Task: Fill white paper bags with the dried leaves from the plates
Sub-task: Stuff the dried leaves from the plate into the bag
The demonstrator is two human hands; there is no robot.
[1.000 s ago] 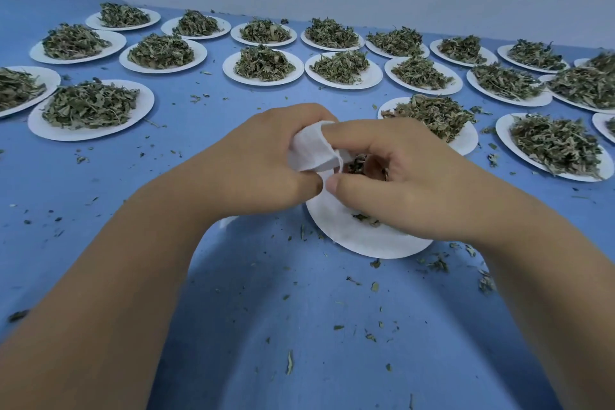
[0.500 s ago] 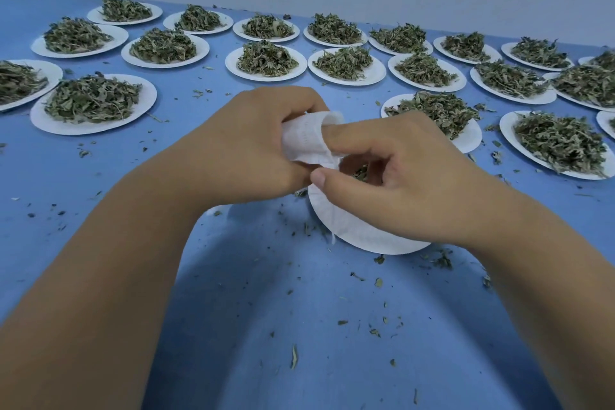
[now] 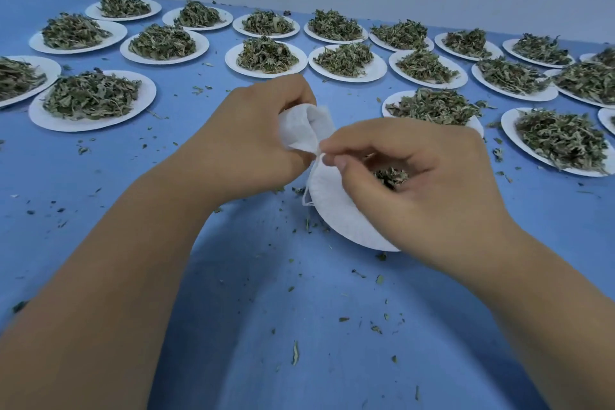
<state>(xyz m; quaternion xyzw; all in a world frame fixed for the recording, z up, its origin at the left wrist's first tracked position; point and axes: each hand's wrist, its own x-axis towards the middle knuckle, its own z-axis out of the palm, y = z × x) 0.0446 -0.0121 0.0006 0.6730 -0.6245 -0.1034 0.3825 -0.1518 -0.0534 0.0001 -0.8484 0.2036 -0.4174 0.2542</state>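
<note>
Our left hand [image 3: 253, 140] grips the white paper bag [image 3: 304, 130], our right hand [image 3: 419, 186] pinches its rim, and a collapsing mouth could scatter dried leaves [image 3: 390, 176] beyond the plate [image 3: 339, 216].

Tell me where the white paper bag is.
Head view, centre: the white paper bag is gripped in the left hand, just above the near plate, with the right hand pinching the bag's lower corner.

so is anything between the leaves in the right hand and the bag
Nothing separate shows between them. The left hand holds the white paper bag right beside the right hand, by the edge of the near plate. Only the right hand's own thumb and forefinger lie between the dried leaves it cups and the bag.
</note>
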